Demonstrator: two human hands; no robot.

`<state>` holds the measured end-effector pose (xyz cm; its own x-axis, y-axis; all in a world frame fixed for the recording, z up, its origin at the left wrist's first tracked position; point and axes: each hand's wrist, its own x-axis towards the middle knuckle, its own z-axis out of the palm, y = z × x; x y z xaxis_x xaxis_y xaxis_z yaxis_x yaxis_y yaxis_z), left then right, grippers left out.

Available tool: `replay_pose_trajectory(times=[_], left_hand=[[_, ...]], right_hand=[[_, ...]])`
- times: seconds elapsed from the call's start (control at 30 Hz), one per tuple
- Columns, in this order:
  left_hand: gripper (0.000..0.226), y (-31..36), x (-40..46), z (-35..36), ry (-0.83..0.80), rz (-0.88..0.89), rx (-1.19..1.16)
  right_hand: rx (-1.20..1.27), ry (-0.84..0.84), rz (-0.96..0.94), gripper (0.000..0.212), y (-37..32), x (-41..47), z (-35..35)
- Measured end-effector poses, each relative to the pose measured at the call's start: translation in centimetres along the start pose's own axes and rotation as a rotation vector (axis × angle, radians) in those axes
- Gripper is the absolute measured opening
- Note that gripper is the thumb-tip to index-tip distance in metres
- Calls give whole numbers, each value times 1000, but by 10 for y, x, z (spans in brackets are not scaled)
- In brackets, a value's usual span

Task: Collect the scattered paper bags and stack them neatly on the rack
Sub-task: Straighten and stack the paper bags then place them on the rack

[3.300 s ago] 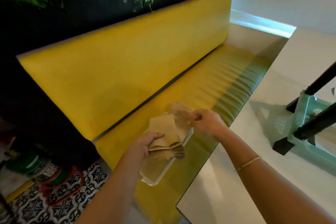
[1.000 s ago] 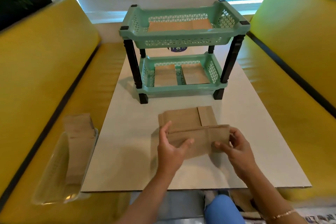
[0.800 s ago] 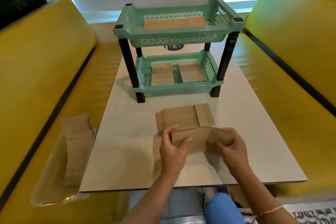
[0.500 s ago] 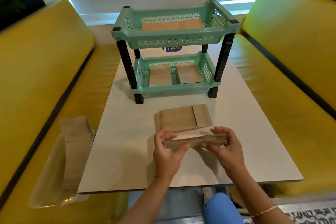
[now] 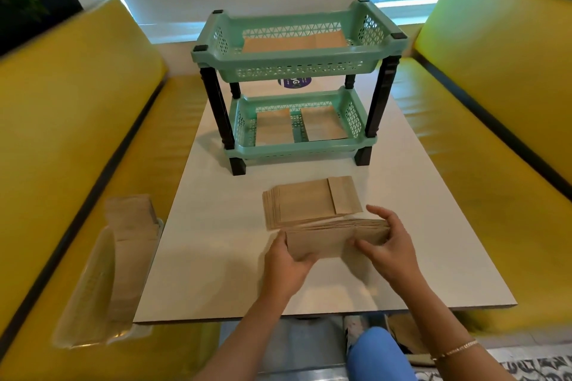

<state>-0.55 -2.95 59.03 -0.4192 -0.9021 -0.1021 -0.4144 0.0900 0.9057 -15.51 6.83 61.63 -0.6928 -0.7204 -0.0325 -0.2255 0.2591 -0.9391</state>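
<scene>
I hold a bundle of brown paper bags just above the white table; my left hand grips its left end and my right hand grips its right end. Right behind it a flat stack of paper bags lies on the table. The mint-green two-tier rack stands farther back, with bags lying in its top tier and two bags side by side in its bottom tier.
A clear plastic tray with more brown bags sits on the yellow bench seat at left. Yellow benches flank the table on both sides. A purple sticker lies on the table behind the rack.
The view swung from the left bench and tray to the table. Over the last second I tipped the bundle edge-up and then tilted it so its face shows.
</scene>
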Motion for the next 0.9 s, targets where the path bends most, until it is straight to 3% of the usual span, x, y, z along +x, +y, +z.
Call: replay_pose_trajectory(times=[0.1, 0.23, 0.3, 0.5, 0.63, 0.8, 0.9], left_hand=[[34, 12, 5, -12, -14, -7, 56], [25, 50, 8, -28, -25, 70, -614], [24, 61, 9, -20, -68, 81, -774], [30, 33, 4, 25, -196, -41, -479], [46, 25, -1, 38, -118, -54, -244], [76, 41, -4, 38, -82, 8, -280], [76, 27, -5, 36, -84, -30, -255]], right_hand=[[-120, -74, 11, 32, -8, 7, -13], [-203, -122, 12, 20, -15, 14, -21], [-185, -94, -10, 16, -14, 11, -13], [28, -9, 121, 34, 11, -4, 33], [50, 35, 82, 33, 12, -4, 36], [88, 42, -13, 49, -4, -3, 31], [70, 22, 25, 58, 0, -5, 33]])
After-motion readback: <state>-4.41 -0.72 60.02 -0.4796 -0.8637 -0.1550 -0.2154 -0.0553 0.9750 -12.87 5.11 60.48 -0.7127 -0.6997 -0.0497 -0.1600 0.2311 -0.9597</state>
